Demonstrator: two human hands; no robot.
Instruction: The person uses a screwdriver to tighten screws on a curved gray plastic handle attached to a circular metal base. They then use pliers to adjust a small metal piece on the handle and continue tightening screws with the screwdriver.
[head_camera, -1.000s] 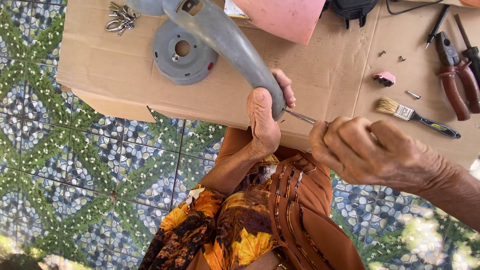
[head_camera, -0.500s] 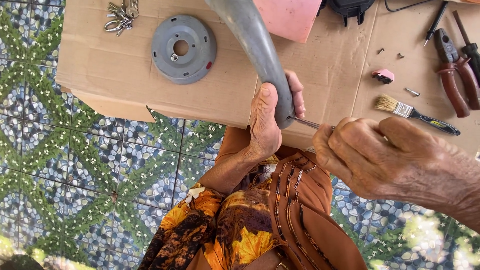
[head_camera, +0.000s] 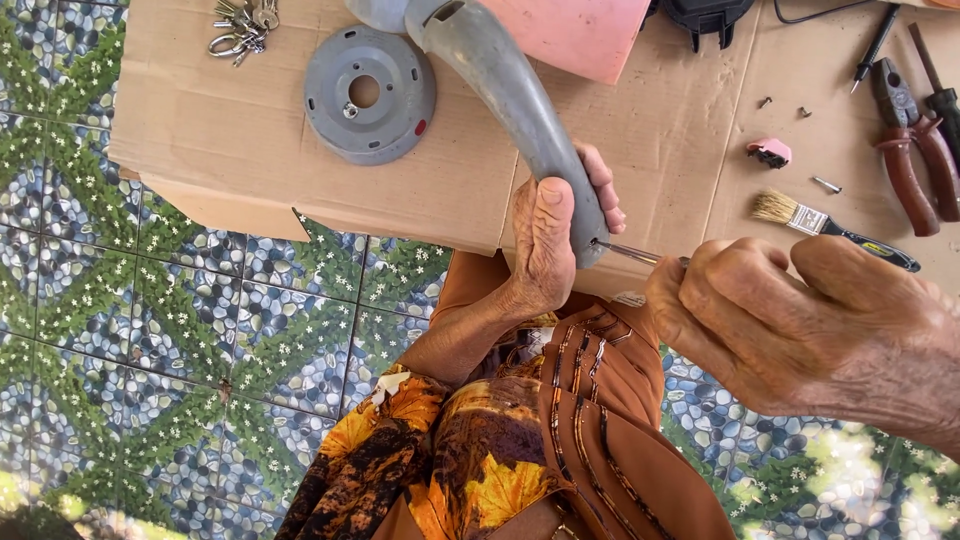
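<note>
Now the flattened cardboard (head_camera: 240, 130) takes up most of the upper part of the view, laid over a floor of green and blue patterned tiles (head_camera: 130, 330), and the whole scene sits a little lower than it did half a second ago: the grey round plate (head_camera: 370, 95) and the bunch of keys (head_camera: 243, 25) have both slid down, so more of the keys shows at the top edge. The curved grey handle (head_camera: 510, 110) has shifted with them, and its hollow upper end is visible again. Its long axis runs on a slant from the top centre down to the right, the lower tip pointing toward the person's lap at the near edge of the cardboard. The left hand (head_camera: 550, 240) is wrapped tight around that lower end, thumb along the near side and fingers curled over the far side. The right hand (head_camera: 790, 320) is closed around the grip of a thin screwdriver (head_camera: 630, 252), whose metal shaft lies almost level, pointing left, with its tip touching the handle's lower tip. Behind the right hand lie red-handled pliers (head_camera: 905, 150), then a small paintbrush (head_camera: 820, 225), a pink clip-like piece (head_camera: 770, 152) and a few loose screws (head_camera: 826, 184).
</note>
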